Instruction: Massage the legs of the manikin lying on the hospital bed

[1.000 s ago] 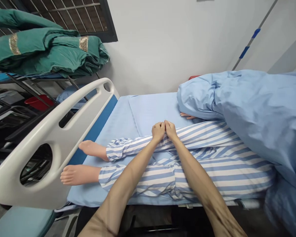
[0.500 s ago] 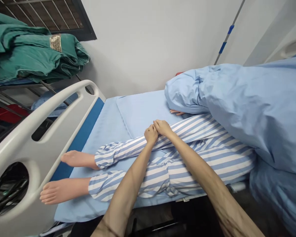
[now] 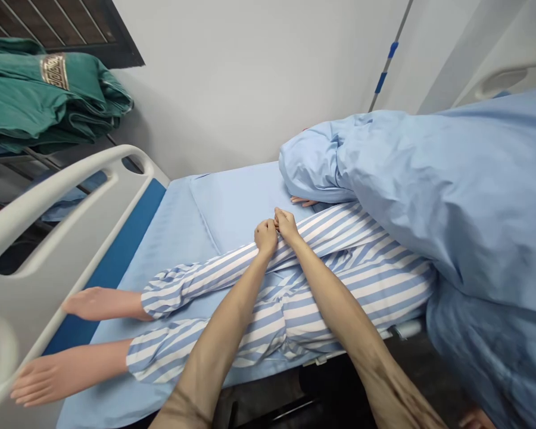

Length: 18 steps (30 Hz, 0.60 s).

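Both my hands are curled into fists, side by side over the knee of the far leg of a training manikin. My left hand (image 3: 266, 237) lies against the striped trousers (image 3: 223, 266), its knuckles up. Close beside it, my right hand (image 3: 286, 226) is also closed, slightly farther back and to the right. The cloth around both fists lies smooth, and I see nothing held in them. The manikin's bare feet (image 3: 67, 370) point left. Its upper body is hidden by a light blue quilt (image 3: 397, 179), with a few manikin fingers (image 3: 302, 201) showing under the edge.
The bed has a light blue sheet (image 3: 236, 196) and a white footboard (image 3: 84, 238) at the left. Folded green cloth (image 3: 71, 101) sits on a metal rack behind it. A pole (image 3: 388, 59) with blue clamps leans at the wall. The quilt hangs over the near bed edge.
The view has shifted right, so the bed and manikin appear farther left. My fists stay over the far knee, with the fingers of my right hand curled in more.
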{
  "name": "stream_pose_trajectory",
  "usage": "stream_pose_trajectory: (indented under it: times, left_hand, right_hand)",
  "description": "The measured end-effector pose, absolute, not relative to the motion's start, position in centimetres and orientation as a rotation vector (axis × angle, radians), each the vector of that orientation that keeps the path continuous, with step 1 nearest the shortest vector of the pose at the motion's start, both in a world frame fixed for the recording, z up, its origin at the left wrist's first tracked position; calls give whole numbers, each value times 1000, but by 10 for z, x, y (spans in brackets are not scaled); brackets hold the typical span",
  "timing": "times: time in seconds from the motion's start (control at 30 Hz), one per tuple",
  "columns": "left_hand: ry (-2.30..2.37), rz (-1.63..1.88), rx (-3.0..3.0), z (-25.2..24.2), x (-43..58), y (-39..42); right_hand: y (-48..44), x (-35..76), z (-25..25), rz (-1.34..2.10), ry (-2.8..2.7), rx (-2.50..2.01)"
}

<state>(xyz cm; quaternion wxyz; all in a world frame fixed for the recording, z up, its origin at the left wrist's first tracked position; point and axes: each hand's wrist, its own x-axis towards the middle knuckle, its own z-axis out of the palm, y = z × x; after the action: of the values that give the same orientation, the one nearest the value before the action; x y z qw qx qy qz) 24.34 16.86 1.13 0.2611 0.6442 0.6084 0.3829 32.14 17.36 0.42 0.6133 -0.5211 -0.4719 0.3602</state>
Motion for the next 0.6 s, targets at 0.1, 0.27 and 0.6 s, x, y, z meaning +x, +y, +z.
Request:
stream_pose_trajectory:
  times: [0.1, 0.27, 0.6]
  left_hand:
    - [1724, 1047, 1752, 5, 245, 165]
    - [1752, 989, 1791, 0, 237, 164]
    - [1774, 939, 1829, 9, 246, 161]
  right_hand:
    - [170, 318, 7, 733, -1161, -1315]
    - [156, 313, 26, 326, -1597, -1763]
    - [157, 349, 16, 447, -1467, -1542]
